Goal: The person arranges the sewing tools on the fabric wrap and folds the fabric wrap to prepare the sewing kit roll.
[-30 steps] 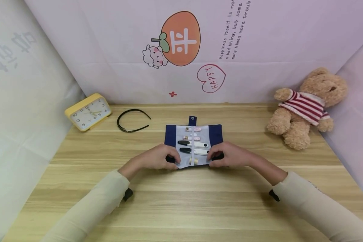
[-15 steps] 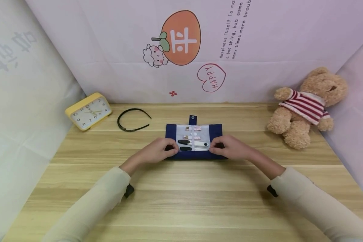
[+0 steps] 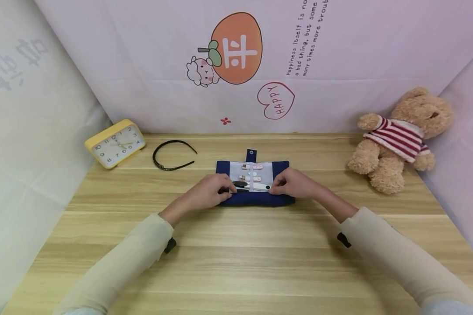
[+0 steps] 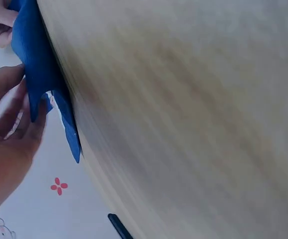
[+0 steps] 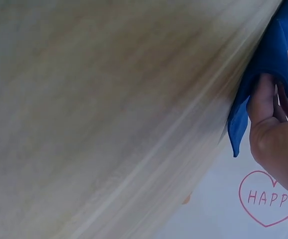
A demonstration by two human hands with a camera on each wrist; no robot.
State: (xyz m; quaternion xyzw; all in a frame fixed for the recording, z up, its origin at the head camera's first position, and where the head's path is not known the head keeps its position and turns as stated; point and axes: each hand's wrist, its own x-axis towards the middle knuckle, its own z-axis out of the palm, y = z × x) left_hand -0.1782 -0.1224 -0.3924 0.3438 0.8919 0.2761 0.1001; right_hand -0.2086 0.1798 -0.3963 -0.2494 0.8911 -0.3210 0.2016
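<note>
In the head view a navy fabric roll-up pouch with a pale grey lining lies on the table, its near edge folded over. My left hand pinches the folded edge at its left end. At the right end, my right hand pinches the same edge. An elastic strap crosses two small pink-and-white tools and a white tool with a black end. The fold partly covers a second black-ended tool. Both wrist views show blue fabric between thumb and fingers, drooping over the table.
A yellow alarm clock stands at the back left, with a black headband beside it. A teddy bear in a striped shirt leans at the back right. Printed cloth hangs behind the wooden table.
Both hands have turned the pouch's near edge up and away from me. The fold now hides the spool-like item and most of the lower black-ended tool.
</note>
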